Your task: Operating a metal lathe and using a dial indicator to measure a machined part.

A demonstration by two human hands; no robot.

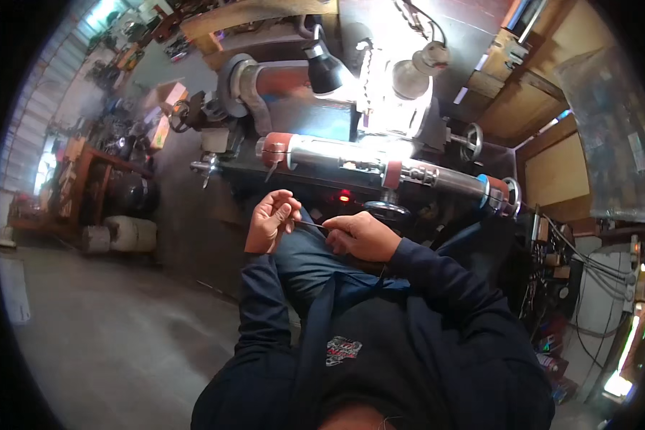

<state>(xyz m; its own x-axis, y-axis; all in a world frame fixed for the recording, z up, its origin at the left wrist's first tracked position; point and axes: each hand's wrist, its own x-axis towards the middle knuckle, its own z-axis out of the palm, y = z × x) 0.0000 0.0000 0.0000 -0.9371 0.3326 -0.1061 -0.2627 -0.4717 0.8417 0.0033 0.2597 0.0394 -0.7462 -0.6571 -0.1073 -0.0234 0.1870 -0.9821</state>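
In front of my lap, both hands are raised close together. The fingers of my left hand are curled in a pinch at one end of a thin dark rod. My right hand is closed round its other end, palm down. What kind of tool the rod is, and whether a small piece sits in the left fingertips, is too small to tell. Just beyond my hands lies a grinding machine with a long metal table, which carries bright cylindrical fittings and red-brown end pieces.
A black lamp and a pale lamp head hang over the machine. Handwheels stick out at its front, and another handwheel at its right. A grinding wheel stands at the back left. Cables run at the right.
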